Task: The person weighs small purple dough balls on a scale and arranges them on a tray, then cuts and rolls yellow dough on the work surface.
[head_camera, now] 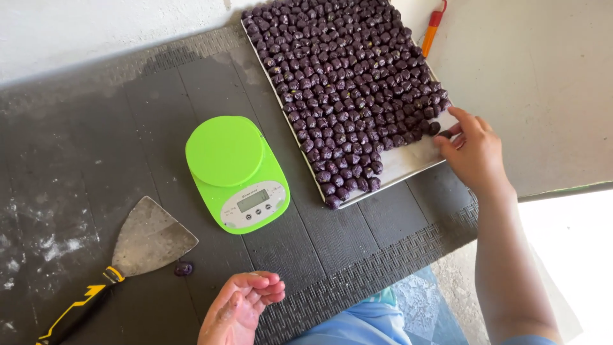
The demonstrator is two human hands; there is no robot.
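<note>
A flat tray [408, 163] lies at the top right of a dark ribbed mat, covered with rows of several small dark purple balls [348, 76]. My right hand [469, 147] reaches to the tray's near right corner, fingertips touching a purple ball [444, 134] at the end of a row; whether it still grips the ball I cannot tell. My left hand [239, 306] rests palm up and empty at the mat's front edge, fingers loosely curled. A single purple piece [184, 268] lies on the mat to the left of that hand.
A bright green kitchen scale [236, 172] with a round platform stands mid-mat. A wide metal scraper [137, 246] with a black and yellow handle lies at the left. An orange and red tool [433, 27] lies beyond the tray. The mat [96, 128] carries flour traces at left.
</note>
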